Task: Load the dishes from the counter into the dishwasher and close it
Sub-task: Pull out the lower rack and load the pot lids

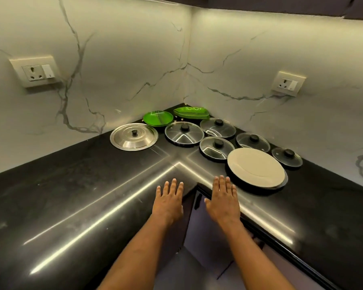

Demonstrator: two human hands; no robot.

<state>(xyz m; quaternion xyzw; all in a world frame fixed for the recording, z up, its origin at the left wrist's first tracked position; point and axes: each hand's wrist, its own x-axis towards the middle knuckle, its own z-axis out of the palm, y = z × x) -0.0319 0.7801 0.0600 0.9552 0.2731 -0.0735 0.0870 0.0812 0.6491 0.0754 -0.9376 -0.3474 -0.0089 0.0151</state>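
Reaching forward on two bare forearms, palms down over the inner corner of the L-shaped counter (71,206): left hand (169,203) and right hand (223,200), side by side but apart, fingers straight and slightly spread, holding nothing. Beyond them, toward the meeting of two white veined walls (134,59), dishes lying flat on glossy black stone. One domed steel lid (134,137) with a black knob. Five round glass lids (184,133), steel-rimmed, black-knobbed, clustered together. Two piles of shiny green plates, a round stack (158,118) and a leaf-shaped stack (191,113). One low pile of matte white plates (256,165), nearest the right hand.
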